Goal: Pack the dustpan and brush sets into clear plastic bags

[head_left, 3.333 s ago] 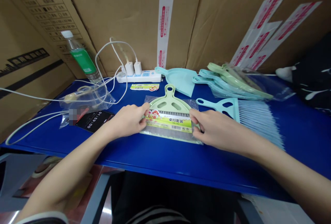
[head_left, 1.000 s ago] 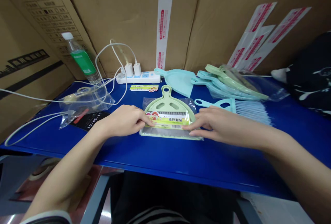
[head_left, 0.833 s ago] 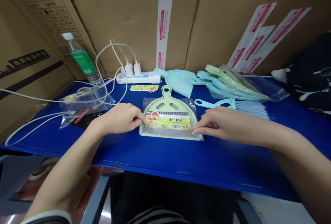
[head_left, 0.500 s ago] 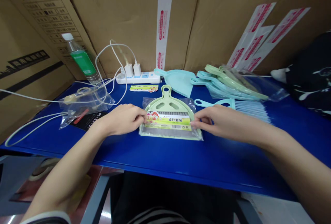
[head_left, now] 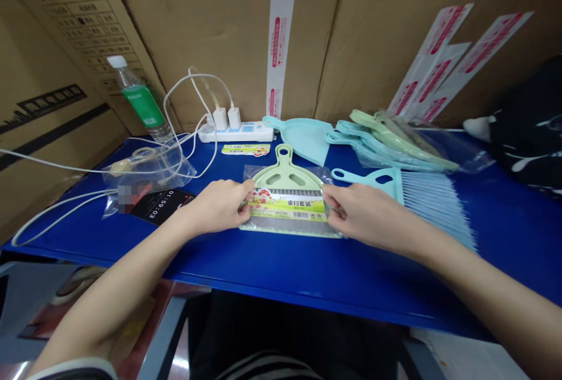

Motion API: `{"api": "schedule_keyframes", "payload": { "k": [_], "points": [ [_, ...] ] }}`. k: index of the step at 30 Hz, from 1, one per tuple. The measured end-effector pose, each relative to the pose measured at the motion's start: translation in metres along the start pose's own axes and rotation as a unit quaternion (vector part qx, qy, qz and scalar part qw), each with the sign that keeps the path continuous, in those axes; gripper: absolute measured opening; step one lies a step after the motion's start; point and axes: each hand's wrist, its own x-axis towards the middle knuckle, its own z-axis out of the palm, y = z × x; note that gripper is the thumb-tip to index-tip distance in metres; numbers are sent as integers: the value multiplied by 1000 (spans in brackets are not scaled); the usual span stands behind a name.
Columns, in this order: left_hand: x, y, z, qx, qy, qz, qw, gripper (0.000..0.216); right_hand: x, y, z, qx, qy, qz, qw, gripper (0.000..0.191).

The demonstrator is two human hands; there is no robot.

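A pale green dustpan and brush set [head_left: 287, 178] lies on the blue table in a clear plastic bag, its handle pointing away from me. Across it runs a yellow and white printed label [head_left: 292, 205]. My left hand [head_left: 226, 204] is closed on the set's left edge, fingers curled at the bag. On the opposite edge my right hand [head_left: 351, 207] grips in the same way, the thumb side against the label's end. Just beyond my right hand is a light blue brush [head_left: 430, 198] with long bristles, partly hidden by my forearm.
A loose blue dustpan [head_left: 305, 137] and several stacked dustpans [head_left: 390, 146] lie at the back. A power strip [head_left: 237, 133], white cables, a bottle [head_left: 143, 102] and a phone [head_left: 160, 207] are on the left. Cardboard boxes [head_left: 219, 28] stand behind the table [head_left: 272, 269].
Both hands have closed more firmly on the sides of the bagged set, the right one turning knuckles-up. More of the blue brush and the phone shows now.
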Motion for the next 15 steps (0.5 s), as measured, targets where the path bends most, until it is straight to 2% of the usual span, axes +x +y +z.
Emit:
{"api": "schedule_keyframes", "payload": {
  "k": [5,11,13,15],
  "points": [
    [1,0,-1,-5,-17,0,1000,11,0,6,2,31,10,-35,999,26],
    [-2,3,-2,40,-7,-1,999,17,1,11,-5,78,-23,-37,996,21],
    [-3,3,-1,59,28,-4,998,19,1,12,-6,70,21,-27,997,18],
    [-4,3,0,56,76,18,995,21,1,10,-6,45,100,-33,993,17]
  ]
}}
